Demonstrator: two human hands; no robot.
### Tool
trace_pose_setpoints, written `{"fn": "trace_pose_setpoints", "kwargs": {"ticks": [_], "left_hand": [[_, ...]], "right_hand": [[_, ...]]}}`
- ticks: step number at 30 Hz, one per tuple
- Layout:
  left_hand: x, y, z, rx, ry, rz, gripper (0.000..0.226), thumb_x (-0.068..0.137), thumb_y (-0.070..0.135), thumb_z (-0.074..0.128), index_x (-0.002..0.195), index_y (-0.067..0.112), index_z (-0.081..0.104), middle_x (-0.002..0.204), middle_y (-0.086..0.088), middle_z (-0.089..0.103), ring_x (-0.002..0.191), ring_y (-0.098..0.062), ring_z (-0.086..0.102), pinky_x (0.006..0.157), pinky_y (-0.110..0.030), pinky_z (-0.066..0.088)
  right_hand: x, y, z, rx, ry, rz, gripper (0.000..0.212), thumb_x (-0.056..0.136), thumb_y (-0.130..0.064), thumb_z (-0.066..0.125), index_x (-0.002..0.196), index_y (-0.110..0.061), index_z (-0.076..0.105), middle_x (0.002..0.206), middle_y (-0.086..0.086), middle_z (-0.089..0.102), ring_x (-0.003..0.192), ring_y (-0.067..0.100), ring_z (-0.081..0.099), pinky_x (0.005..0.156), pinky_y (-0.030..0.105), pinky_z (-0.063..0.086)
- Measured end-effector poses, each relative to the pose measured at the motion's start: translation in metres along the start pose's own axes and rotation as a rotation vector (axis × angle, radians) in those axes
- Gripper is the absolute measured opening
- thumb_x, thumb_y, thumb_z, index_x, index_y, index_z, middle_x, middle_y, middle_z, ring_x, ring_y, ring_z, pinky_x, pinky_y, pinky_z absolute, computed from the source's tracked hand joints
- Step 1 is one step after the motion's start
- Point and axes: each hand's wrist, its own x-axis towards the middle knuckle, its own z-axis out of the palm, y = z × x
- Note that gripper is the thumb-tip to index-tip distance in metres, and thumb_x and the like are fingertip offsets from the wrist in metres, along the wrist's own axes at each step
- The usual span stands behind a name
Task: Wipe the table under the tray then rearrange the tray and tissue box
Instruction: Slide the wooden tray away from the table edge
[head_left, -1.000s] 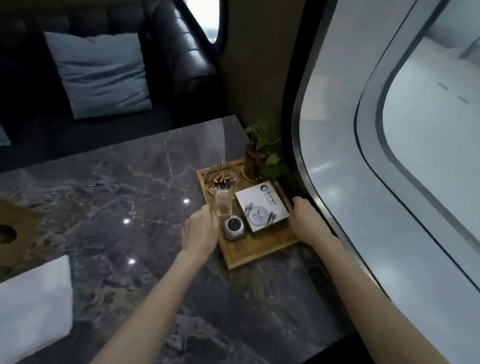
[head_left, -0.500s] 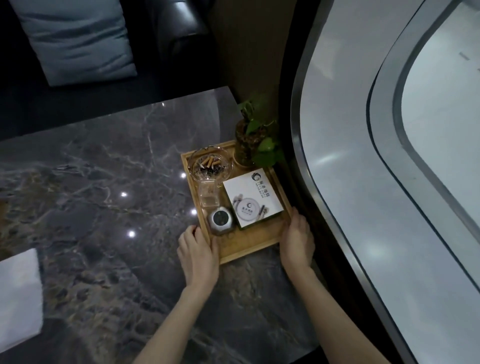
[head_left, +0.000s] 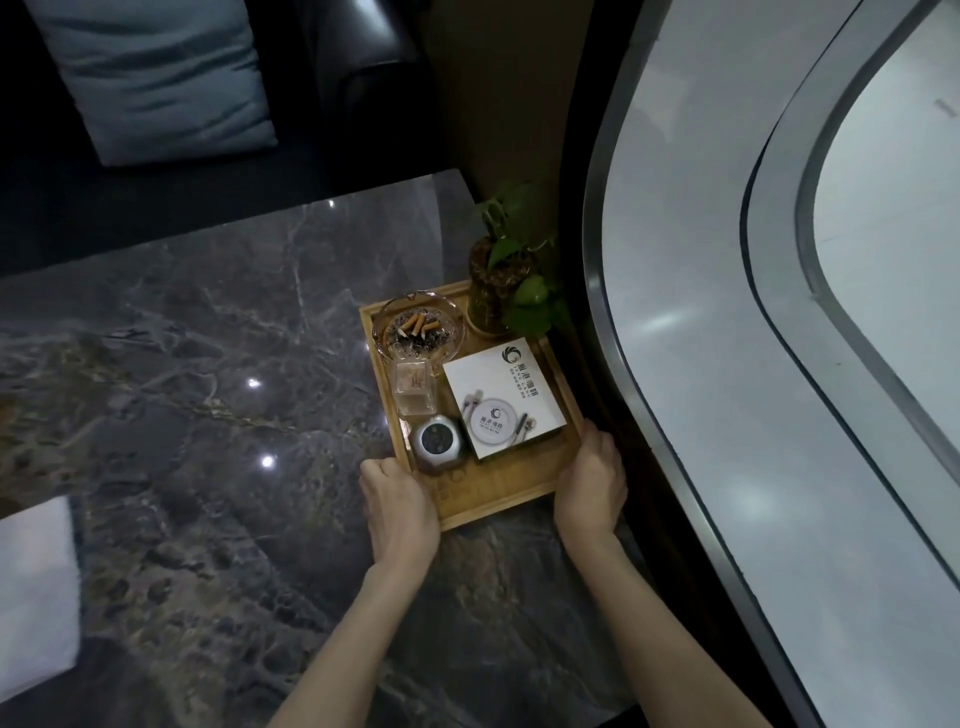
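Observation:
A wooden tray (head_left: 498, 496) sits at the right edge of the dark marble table (head_left: 208, 415). It holds a white printed tissue box (head_left: 501, 397), a glass ashtray (head_left: 421, 327) with cigarette butts, a small clear glass (head_left: 414, 389), a round grey gadget (head_left: 435, 441) and a potted plant (head_left: 501, 286). My left hand (head_left: 400, 501) grips the tray's near left corner. My right hand (head_left: 592, 483) grips its near right corner. A white cloth (head_left: 34, 592) lies on the table at the far left.
A curved grey wall panel (head_left: 727, 364) runs close along the tray's right side. A dark leather sofa (head_left: 358, 62) with a blue-grey cushion (head_left: 156, 73) stands behind the table.
Both hands slid from the tray's sides to its near corners and closed on them. The camera tilted down and nearer to the tray.

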Motion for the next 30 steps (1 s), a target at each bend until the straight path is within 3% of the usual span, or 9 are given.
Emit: {"fn": "trace_pose_setpoints", "kwargs": {"ticks": [5, 11, 15, 20, 23, 30], "left_hand": [[0.0, 0.009, -0.011, 0.099, -0.064, -0.015, 0.025, 0.093, 0.008, 0.028, 0.11, -0.003, 0.044, 0.119, -0.022, 0.047, 0.11, -0.036, 0.046, 0.092, -0.045, 0.042], [-0.001, 0.005, -0.017, -0.166, -0.124, -0.109, 0.014, 0.095, 0.016, 0.028, 0.098, 0.008, 0.038, 0.099, -0.018, 0.059, 0.088, -0.035, 0.058, 0.079, -0.048, 0.049], [0.0, 0.001, -0.019, -0.391, -0.112, -0.11, 0.023, 0.097, 0.021, 0.034, 0.11, 0.005, 0.046, 0.1, -0.009, 0.056, 0.087, -0.021, 0.053, 0.073, -0.032, 0.041], [0.003, -0.004, -0.018, -0.435, -0.033, -0.121, 0.029, 0.097, 0.026, 0.036, 0.095, 0.004, 0.054, 0.087, -0.006, 0.056, 0.079, -0.017, 0.053, 0.061, -0.024, 0.035], [0.004, -0.001, -0.013, -0.432, 0.0, -0.161, 0.033, 0.097, 0.031, 0.031, 0.095, 0.004, 0.051, 0.085, -0.006, 0.054, 0.078, -0.02, 0.053, 0.066, -0.03, 0.036], [0.002, 0.004, -0.006, -0.393, 0.056, -0.176, 0.033, 0.098, 0.029, 0.029, 0.089, 0.005, 0.049, 0.07, 0.004, 0.045, 0.062, -0.009, 0.043, 0.057, -0.029, 0.03]], "right_hand": [[0.002, -0.003, -0.008, 0.032, -0.028, 0.015, 0.045, 0.084, 0.011, 0.042, 0.128, 0.003, 0.046, 0.12, 0.025, 0.054, 0.102, 0.041, 0.056, 0.08, 0.045, 0.05], [0.006, -0.002, -0.015, 0.136, -0.14, 0.03, 0.04, 0.084, 0.013, 0.04, 0.123, 0.005, 0.043, 0.118, 0.026, 0.056, 0.105, 0.039, 0.056, 0.089, 0.045, 0.05], [0.014, -0.004, -0.022, 0.307, -0.235, 0.139, 0.031, 0.09, 0.002, 0.041, 0.12, 0.002, 0.045, 0.112, 0.024, 0.061, 0.099, 0.037, 0.059, 0.081, 0.036, 0.049], [0.028, -0.012, -0.025, 0.342, -0.337, 0.192, 0.036, 0.098, -0.02, 0.035, 0.124, 0.0, 0.049, 0.121, 0.023, 0.058, 0.107, 0.034, 0.056, 0.082, 0.034, 0.043], [0.034, -0.014, -0.023, 0.333, -0.357, 0.211, 0.044, 0.099, -0.031, 0.032, 0.115, 0.002, 0.054, 0.111, 0.02, 0.062, 0.097, 0.032, 0.057, 0.071, 0.03, 0.039], [0.034, -0.011, -0.008, 0.291, -0.223, 0.191, 0.054, 0.097, -0.047, 0.027, 0.1, -0.002, 0.057, 0.093, 0.018, 0.066, 0.071, 0.024, 0.053, 0.059, 0.031, 0.039]]}}
